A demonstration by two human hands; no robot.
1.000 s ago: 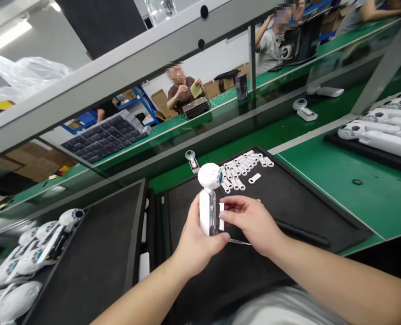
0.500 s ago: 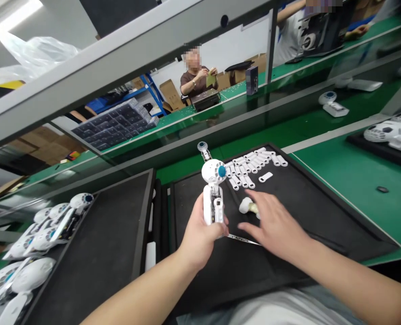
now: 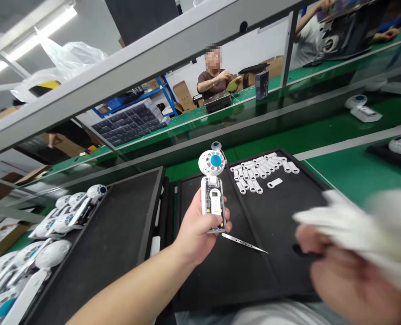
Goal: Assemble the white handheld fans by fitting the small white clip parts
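My left hand [image 3: 195, 232] is wrapped round the handle of a white handheld fan [image 3: 212, 163] with a blue hub, held upright. The handle's front is uncovered, showing circuitry and a white strip [image 3: 215, 201] with a small dark window; my thumb lies on its lower end. My right hand [image 3: 349, 275], smeared by motion, is closed on a crumpled white cloth [image 3: 342, 221] at the right. A pair of tweezers [image 3: 244, 243] rests on the black mat [image 3: 288, 225] below the fan. Several white strips [image 3: 254, 169] lie in rows at the mat's far end, one [image 3: 274, 183] apart.
A black tray [image 3: 119, 216] stands at the left, with several white fans [image 3: 51, 255] along its left side. Another fan [image 3: 362, 108] lies on the green belt behind. A grey metal beam [image 3: 126, 72] crosses above. Beyond it a person [image 3: 217, 81] works at another bench.
My right hand has moved right and towards me, picking the white cloth up off the mat. The fan in my left hand has turned its uncovered front to me. The view has shifted left.
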